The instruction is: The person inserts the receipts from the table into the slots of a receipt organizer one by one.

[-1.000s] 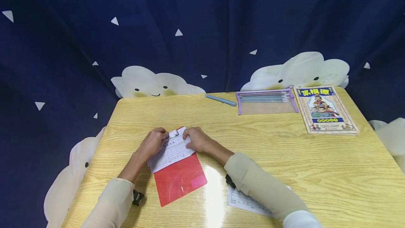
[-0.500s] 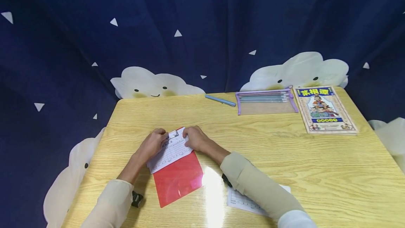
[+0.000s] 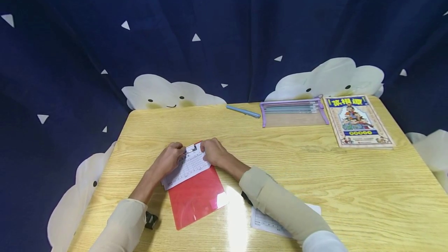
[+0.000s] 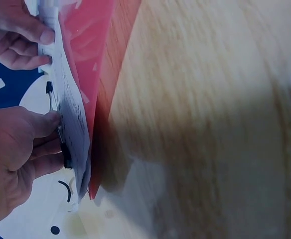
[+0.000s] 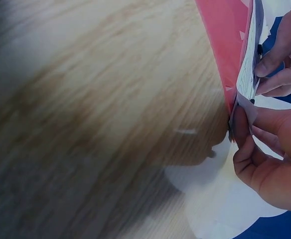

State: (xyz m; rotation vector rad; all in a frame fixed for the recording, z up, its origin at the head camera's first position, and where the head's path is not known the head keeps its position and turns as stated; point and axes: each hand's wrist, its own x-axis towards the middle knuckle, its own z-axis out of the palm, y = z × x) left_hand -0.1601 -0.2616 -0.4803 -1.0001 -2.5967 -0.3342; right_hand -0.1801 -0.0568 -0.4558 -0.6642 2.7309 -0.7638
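Note:
A red clipboard point(image 3: 197, 195) lies slanted on the table's left half, with a white printed form point(image 3: 187, 169) over its upper part. My left hand point(image 3: 170, 158) grips the clipboard's metal clip point(image 3: 191, 149) at the top edge. In the left wrist view, the left thumb presses on the wire of that clip point(image 4: 62, 135). On the other side, my right hand point(image 3: 214, 153) pinches the form's upper right corner. The right wrist view has the paper point(image 5: 247, 79) bent between the right thumb and fingers, close against the clipboard's edge point(image 5: 229, 94).
Another printed sheet point(image 3: 269, 221) lies partly under the right forearm. Along the back edge are a blue pen point(image 3: 243, 111), a purple-trimmed pencil case point(image 3: 294, 119) with pencils inside, and a book point(image 3: 358, 121). A dark blue curtain point(image 3: 224, 30) hangs behind the wooden table point(image 3: 297, 158).
My right hand and forearm have shifted slightly left, drawing the form's right corner a little that way. My left hand stays at the clip.

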